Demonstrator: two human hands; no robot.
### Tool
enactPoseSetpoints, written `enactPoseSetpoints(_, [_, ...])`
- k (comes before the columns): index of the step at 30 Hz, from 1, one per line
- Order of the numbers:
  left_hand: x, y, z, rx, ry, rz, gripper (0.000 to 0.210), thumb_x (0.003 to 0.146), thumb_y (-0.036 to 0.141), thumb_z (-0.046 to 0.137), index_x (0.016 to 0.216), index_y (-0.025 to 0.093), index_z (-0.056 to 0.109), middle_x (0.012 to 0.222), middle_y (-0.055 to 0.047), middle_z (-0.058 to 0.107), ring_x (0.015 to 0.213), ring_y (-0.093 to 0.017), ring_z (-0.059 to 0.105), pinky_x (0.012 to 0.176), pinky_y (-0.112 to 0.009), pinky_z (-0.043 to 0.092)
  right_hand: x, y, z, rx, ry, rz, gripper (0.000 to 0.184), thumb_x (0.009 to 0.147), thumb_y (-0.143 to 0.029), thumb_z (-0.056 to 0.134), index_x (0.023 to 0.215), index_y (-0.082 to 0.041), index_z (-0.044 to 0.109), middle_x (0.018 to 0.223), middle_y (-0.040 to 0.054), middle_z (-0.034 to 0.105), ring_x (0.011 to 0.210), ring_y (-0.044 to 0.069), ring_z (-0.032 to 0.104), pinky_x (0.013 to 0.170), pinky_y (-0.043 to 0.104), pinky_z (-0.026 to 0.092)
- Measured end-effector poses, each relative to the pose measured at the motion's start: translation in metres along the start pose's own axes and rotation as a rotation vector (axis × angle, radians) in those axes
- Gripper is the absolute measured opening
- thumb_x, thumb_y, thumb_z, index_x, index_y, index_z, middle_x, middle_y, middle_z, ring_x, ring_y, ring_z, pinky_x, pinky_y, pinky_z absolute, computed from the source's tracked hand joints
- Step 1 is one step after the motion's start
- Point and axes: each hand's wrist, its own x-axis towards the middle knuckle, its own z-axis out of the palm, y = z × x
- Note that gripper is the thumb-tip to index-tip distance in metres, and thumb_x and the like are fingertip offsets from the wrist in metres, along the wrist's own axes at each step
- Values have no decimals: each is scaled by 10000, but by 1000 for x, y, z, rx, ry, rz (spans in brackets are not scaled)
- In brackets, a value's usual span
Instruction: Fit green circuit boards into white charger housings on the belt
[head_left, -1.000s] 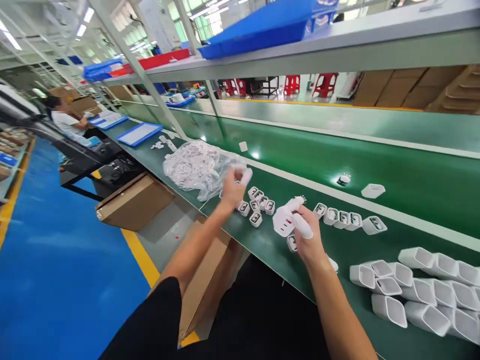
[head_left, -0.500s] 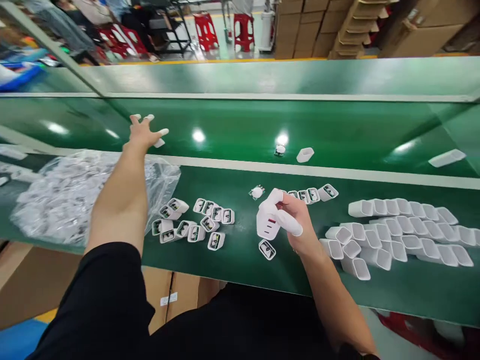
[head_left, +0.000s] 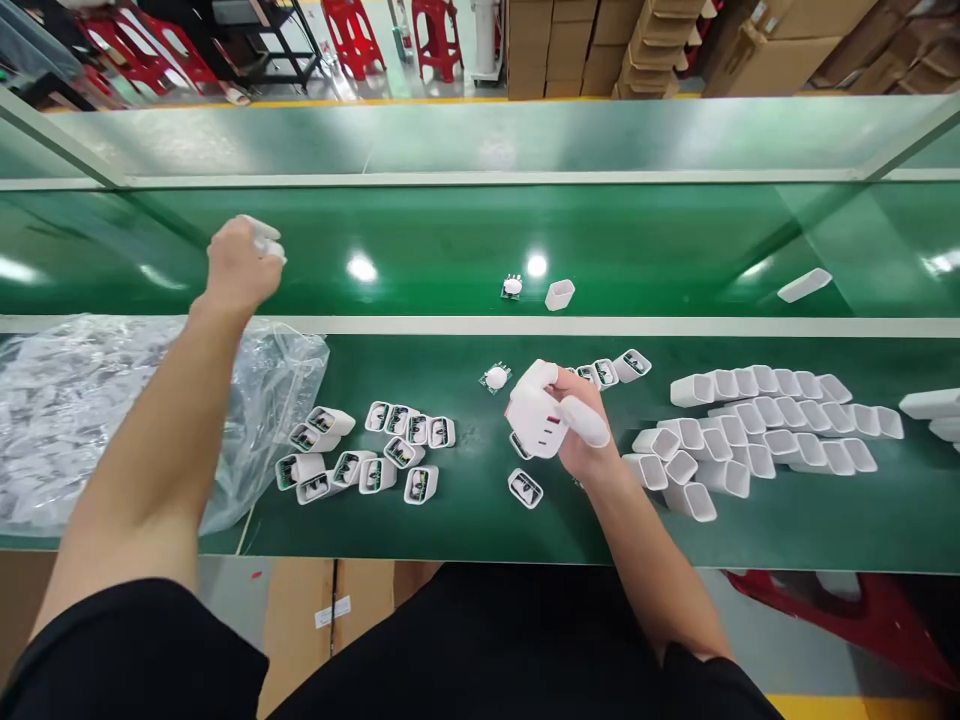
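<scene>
My right hand [head_left: 583,425], with white finger cots on, is closed on a white plug adapter [head_left: 534,425] with slots and a small red port in its face. Below it lies a white housing with a circuit board inside [head_left: 526,488]. Over the green belt [head_left: 435,230], my left hand [head_left: 244,265] is closed around a white plastic shell [head_left: 262,230], partly hidden by the fingers. A loose circuit board with a round white part [head_left: 496,377] sits left of the adapter.
Several filled housings [head_left: 377,475] stand left of centre, and rows of hollow white shells [head_left: 720,460] stand on the right. A clear plastic bag of white parts [head_left: 285,370] lies beneath my left arm. The belt carries another shell [head_left: 559,295] and a circuit board [head_left: 511,287].
My left hand, spread beside a white shell on the belt before, has closed on it. My right hand still holds the adapter, now slightly turned. The view has shifted.
</scene>
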Motion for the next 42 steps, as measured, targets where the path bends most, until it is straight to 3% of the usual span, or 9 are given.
enactPoseSetpoints(2, [3, -10, -7, -138, -246, 58, 926, 1027, 484, 28, 1212, -155, 672, 1021, -30, 723, 1051, -90, 707, 954, -392, 500, -3, 1, 3, 89, -7, 38, 577, 885, -801, 851, 961, -241, 737, 892, 36, 739, 713, 207, 750, 729, 432, 696])
enactPoseSetpoints(4, [-29, -6, -27, -332, -256, 152, 781, 1050, 527, 275, 1269, -76, 720, 1042, -42, 742, 972, -72, 703, 977, -390, 528, -6, 2, 5, 134, 5, 87, 607, 892, -819, 830, 1031, -235, 742, 998, 57, 801, 747, 228, 815, 782, 469, 735])
enactPoseSetpoints(8, [-164, 41, -83, -655, -237, 457, 282, 993, 294, 660, 1150, 152, 846, 984, -105, 776, 891, -208, 737, 840, -353, 632, -12, 6, 10, 121, 56, 104, 664, 934, -876, 758, 996, -215, 752, 924, 51, 813, 678, 192, 800, 741, 401, 740])
enactPoseSetpoints(12, [-288, 94, -103, -874, -261, 293, 212, 1017, 168, 685, 1166, 226, 825, 992, -98, 769, 871, -228, 752, 793, -357, 656, -18, 7, 15, 64, 54, 98, 717, 875, -931, 780, 964, -220, 763, 803, 25, 793, 646, 208, 792, 702, 402, 740])
enactPoseSetpoints(17, [-362, 122, -71, -1019, -202, -49, 180, 1140, 198, 616, 1279, 237, 722, 1083, -43, 684, 780, -115, 693, 687, -233, 610, -24, 7, 20, -16, -9, 115, 640, 825, -873, 875, 932, -251, 769, 869, 36, 830, 874, 290, 864, 855, 478, 762])
enactPoseSetpoints(23, [-377, 124, -45, -829, -128, -8, 204, 1154, 180, 608, 1336, 217, 693, 1146, -73, 684, 957, -170, 734, 840, -305, 669, -22, -4, -6, -461, 71, -194, 608, 709, -623, 1067, 1145, -285, 810, 1083, 41, 862, 954, 279, 842, 976, 507, 740])
enactPoseSetpoints(32, [-372, 134, -28, -803, -156, 74, 395, 1149, 177, 615, 1538, 209, 558, 1363, -161, 655, 1214, -251, 762, 993, -402, 709, -24, -86, -118, -1202, 302, -431, 478, 793, -516, 952, 1185, -282, 811, 1048, 65, 803, 861, 328, 869, 857, 549, 771])
enactPoseSetpoints(36, [-371, 134, -21, -823, -241, 72, 342, 1130, 165, 606, 1469, 199, 573, 1458, -195, 642, 1396, -327, 716, 1158, -556, 658, -16, -105, -165, -1391, 221, -349, 442, 794, -584, 926, 1077, -272, 793, 1133, 121, 777, 811, 338, 849, 799, 552, 758])
enactPoseSetpoints(42, [-373, 136, -15, -937, -213, -106, 384, 1096, 210, 686, 1470, 239, 605, 1361, -130, 738, 1241, -270, 792, 1049, -434, 677, 18, -98, -218, -1450, 9, -117, 478, 771, -519, 908, 1134, -238, 774, 1143, 122, 755, 904, 330, 839, 953, 565, 728])
